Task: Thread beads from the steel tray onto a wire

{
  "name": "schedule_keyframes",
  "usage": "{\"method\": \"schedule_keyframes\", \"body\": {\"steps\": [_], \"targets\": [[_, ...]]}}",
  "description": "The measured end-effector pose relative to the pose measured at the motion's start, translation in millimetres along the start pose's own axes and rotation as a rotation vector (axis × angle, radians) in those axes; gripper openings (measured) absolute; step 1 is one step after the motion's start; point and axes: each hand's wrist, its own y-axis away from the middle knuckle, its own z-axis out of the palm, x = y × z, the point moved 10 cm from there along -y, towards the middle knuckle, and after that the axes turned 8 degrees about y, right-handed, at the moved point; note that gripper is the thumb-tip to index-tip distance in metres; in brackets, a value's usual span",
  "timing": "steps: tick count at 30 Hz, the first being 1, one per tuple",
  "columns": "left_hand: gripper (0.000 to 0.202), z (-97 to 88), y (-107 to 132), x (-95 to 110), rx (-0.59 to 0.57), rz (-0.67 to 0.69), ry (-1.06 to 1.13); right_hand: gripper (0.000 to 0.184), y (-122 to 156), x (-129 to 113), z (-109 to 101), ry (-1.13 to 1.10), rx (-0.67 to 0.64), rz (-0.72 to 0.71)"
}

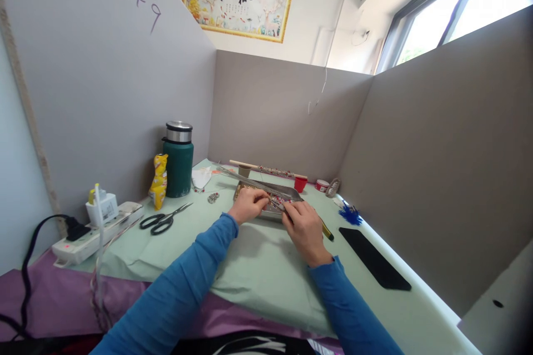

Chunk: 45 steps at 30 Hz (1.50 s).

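Note:
My left hand [249,204] and my right hand [305,226] meet over the near edge of a shallow metal tray [280,192] holding small beads. Both hands have their fingers pinched together. A thin metal wire or needle [254,181] runs from between the fingertips up and back to the left. What each pinch holds besides that is too small to make out. Both sleeves are blue.
Black scissors [160,221] lie on the pale green mat at left, near a white power strip [89,237], a green flask [177,160] and a yellow packet [159,180]. A black flat pad [373,257] and blue tuft [350,214] lie right. Grey partitions surround the desk.

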Motion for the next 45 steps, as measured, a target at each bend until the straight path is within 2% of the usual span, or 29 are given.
{"method": "schedule_keyframes", "body": {"steps": [11,25,45], "targets": [[0.019,-2.5,-0.2,4.1,0.016,0.023,-0.084,0.022,0.5,1.1,-0.6,0.026,0.005,0.01],[0.018,-2.1,0.5,3.5,0.015,0.004,-0.041,0.021,0.2,-1.0,0.3,0.023,-0.009,0.005],[0.018,-2.1,0.2,7.9,0.003,0.03,-0.1,0.02,-0.2,-0.8,-1.9,0.042,0.027,-0.001]]}}
